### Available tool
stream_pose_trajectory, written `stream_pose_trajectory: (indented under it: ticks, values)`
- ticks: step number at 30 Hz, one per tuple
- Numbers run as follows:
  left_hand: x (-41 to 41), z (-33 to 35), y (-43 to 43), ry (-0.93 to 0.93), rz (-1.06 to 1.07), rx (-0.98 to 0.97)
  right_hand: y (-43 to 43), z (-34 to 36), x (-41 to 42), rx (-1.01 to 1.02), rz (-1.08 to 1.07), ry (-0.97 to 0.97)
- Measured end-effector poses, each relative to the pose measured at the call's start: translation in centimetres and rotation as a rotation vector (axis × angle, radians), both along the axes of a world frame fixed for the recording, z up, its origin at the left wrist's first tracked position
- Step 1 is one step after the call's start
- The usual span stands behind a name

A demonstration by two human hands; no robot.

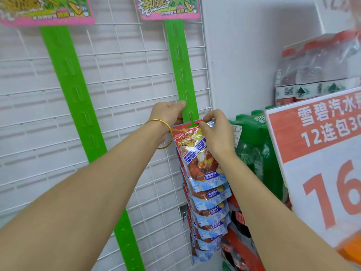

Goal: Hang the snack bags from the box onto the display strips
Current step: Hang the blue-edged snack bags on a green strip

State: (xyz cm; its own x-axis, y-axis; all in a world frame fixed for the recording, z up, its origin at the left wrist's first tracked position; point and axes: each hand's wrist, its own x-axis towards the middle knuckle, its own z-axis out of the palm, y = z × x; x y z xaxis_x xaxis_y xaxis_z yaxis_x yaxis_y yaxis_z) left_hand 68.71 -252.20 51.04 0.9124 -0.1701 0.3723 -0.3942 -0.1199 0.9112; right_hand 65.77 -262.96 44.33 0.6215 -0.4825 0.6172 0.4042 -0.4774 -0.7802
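Ahead of me a white wire grid panel (121, 61) backs everything. On it hang two long green plastic display strips: the left strip (78, 98) and the right strip (181, 71), which is near the panel's right edge. A column of overlapping red-and-blue foil snack bags (209, 208) hangs down the right strip's lower part. My left hand (170, 114) grips that strip just above the topmost bag (193, 151), and my right hand (214, 132) pinches the bag's upper right corner. Right of the bags stands a shrink-wrapped pack of green bottles (254, 145), with a white-and-orange price sign (322, 153) nearer me.

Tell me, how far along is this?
Done: bags fill the lower half of the right strip. In hand: the left hand steadies that strip while the right hand pinches the top bag. Left: its upper hooks and the whole left strip, bare.
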Motion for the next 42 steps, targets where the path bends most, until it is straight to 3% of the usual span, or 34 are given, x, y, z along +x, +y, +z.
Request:
stream_pose_trajectory:
  ticks: [4, 8, 11, 15, 17, 22, 28, 32, 36, 40, 42]
  values:
    - [-0.1, -0.3, 0.1, 0.005, 0.007, -0.013, 0.2, -0.2, -0.3, -0.055, -0.057, 0.018]
    - [-0.7, -1.2, 1.1, -0.060, 0.039, 0.088, 0.3, -0.3, -1.5, -0.240, -0.240, 0.080]
    - [-2.6, -3.6, 3.7, -0.124, 0.120, 0.175, 1.2, -2.0, -4.2, -0.352, -0.330, -0.003]
    - [-7.6, -9.9, 10.0, -0.048, 0.140, 0.152, 5.0, -8.5, -9.6, -0.345, -0.057, -0.113]
    - [-10.5, -14.8, 13.9, 0.103, 0.140, 0.168, 7.6, -13.8, -11.8, -0.396, 0.172, 0.024]
    - [-18.3, -28.3, 24.8, 0.506, 0.286, 0.129, 13.7, -25.3, -14.7, -0.460, 0.629, 0.643]
    - [-23.1, -35.6, 32.4, 0.665, 0.526, 0.026, 21.0, -31.7, -16.3, -0.443, 0.903, 0.949]
    - [-23.3, -35.8, 34.0, 0.642, 0.655, -0.193, 27.5, -33.7, -17.3, -0.428, 0.935, 1.042]
    - [-23.4, -35.4, 35.0, 0.652, 0.697, -0.359, 33.5, -36.1, -18.3, -0.528, 0.853, 1.264]
    - [-23.7, -35.5, 35.4, 0.675, 0.703, -0.414, 35.7, -37.6, -19.2, -0.643, 0.624, 1.223]
    - [-23.5, -35.5, 35.4, 0.677, 0.722, -0.420, 35.2, -37.4, -19.0, -0.583, 0.650, 1.178]
